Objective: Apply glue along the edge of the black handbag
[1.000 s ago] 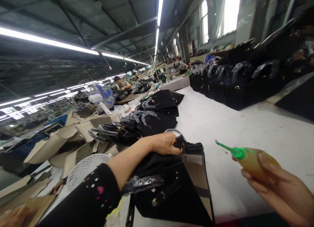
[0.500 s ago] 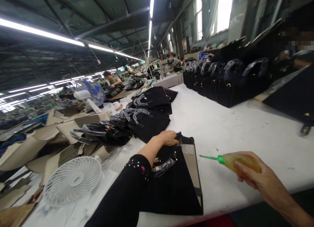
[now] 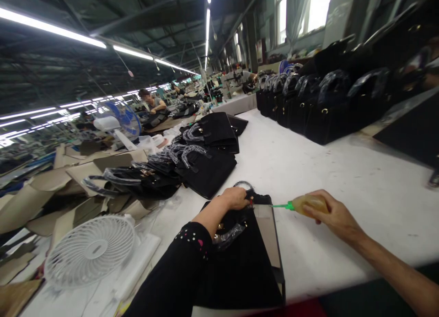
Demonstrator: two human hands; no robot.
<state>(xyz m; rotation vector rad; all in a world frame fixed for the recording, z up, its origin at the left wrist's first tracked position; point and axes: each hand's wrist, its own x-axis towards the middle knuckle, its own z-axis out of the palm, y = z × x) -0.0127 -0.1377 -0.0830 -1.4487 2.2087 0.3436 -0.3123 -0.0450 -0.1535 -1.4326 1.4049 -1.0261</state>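
Observation:
A black handbag [image 3: 245,262] lies flat on the white worktable [image 3: 325,175] in front of me, with a brown inner panel showing along its right side. My left hand [image 3: 235,198] is closed on the bag's top edge near its plastic-wrapped handle. My right hand [image 3: 331,214] holds a yellowish squeeze bottle [image 3: 307,202] with a green nozzle. The nozzle tip points left and reaches the bag's top corner, close to my left fingers.
A pile of black handbags [image 3: 202,163] with wrapped handles lies to the left. A row of upright black bags [image 3: 318,102] lines the table's far right. A white fan [image 3: 91,250] lies at the near left, among cardboard pieces [image 3: 51,189]. A blue fan [image 3: 123,120] and seated people are farther back.
My right hand has carried the bottle left and forward, so its nozzle now meets the bag's top corner. My left hand has kept its hold on the bag's top edge.

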